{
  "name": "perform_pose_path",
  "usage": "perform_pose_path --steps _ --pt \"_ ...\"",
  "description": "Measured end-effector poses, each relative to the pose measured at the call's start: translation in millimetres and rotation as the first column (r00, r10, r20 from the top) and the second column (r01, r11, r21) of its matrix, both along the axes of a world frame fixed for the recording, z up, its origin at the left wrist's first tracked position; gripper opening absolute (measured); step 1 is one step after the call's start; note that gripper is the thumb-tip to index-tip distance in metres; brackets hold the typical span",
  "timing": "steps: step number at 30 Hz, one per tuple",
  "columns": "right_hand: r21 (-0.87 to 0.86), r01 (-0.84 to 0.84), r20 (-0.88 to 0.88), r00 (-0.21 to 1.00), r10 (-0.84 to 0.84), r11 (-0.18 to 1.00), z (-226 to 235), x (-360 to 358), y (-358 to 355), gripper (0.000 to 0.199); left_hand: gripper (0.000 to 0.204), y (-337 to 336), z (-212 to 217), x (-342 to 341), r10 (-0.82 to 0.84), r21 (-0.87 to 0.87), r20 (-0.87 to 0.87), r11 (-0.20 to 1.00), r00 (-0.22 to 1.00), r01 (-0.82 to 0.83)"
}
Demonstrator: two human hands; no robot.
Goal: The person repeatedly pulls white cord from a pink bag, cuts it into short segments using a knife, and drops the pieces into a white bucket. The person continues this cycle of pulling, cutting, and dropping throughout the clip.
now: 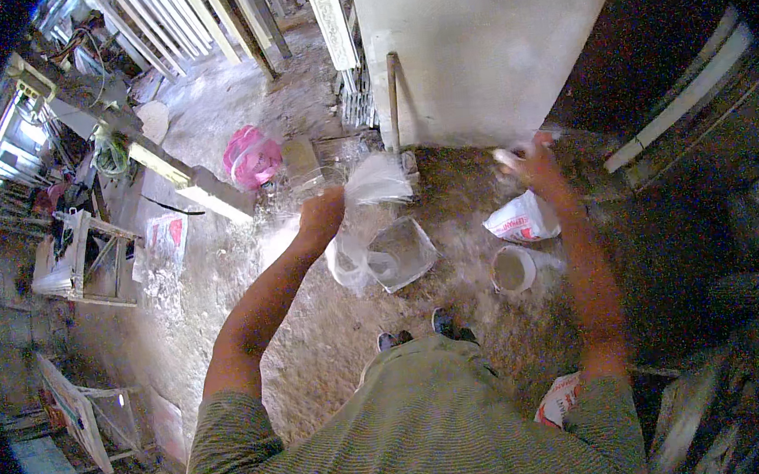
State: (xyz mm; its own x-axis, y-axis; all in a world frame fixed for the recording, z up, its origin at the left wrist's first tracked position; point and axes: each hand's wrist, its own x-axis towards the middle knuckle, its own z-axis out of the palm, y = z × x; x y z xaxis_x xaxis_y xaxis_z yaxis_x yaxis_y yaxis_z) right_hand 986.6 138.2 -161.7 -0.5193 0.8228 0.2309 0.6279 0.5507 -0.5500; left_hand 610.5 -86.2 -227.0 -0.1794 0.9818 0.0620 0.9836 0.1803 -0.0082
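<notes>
My left hand (322, 213) is closed around a bundle of loose white fibres (378, 180), which fans out to the right. My right hand (532, 164) is raised farther right, near the foot of a white panel. Motion smears its fingers; something whitish shows at them, too blurred to name. Below my hands, a square, shallow grey container (415, 250) stands on the floor. More white strands (346, 266) lie at its left side and over its edge. To its right are a round pale bucket (513, 270) and a white sack with red print (522, 220).
The large white panel (480, 44) stands ahead, with a wooden stick (394, 98) upright before it. A pink bag (251, 156) lies far left of it. At left are a wooden frame stand (93, 255) and a post (196, 186). Another sack (558, 400) sits beside me, lower right.
</notes>
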Motion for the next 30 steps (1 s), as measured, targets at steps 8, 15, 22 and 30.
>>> perform_pose_path --steps 8,15,22,30 --pt "-0.243 -0.346 0.351 0.84 0.415 0.906 62 -155 -52 0.027 0.008 13 17 21 -0.147 0.045 -0.179 0.987 0.973 0.157" --pt "0.196 0.007 0.402 0.912 -0.087 0.981 -2 -130 -26 0.037 0.024 -11 14 -4 -0.139 0.116 -0.219 0.979 0.966 0.167" --pt "0.071 -0.226 0.351 0.917 0.188 0.972 87 -142 -55 0.052 0.014 -19 7 -1 -0.132 0.137 -0.133 0.979 0.982 0.15" --pt "0.124 0.082 0.276 0.955 -0.114 0.989 14 -161 -56 0.041 0.016 -7 15 -7 0.019 0.135 0.102 0.99 0.995 -0.033"
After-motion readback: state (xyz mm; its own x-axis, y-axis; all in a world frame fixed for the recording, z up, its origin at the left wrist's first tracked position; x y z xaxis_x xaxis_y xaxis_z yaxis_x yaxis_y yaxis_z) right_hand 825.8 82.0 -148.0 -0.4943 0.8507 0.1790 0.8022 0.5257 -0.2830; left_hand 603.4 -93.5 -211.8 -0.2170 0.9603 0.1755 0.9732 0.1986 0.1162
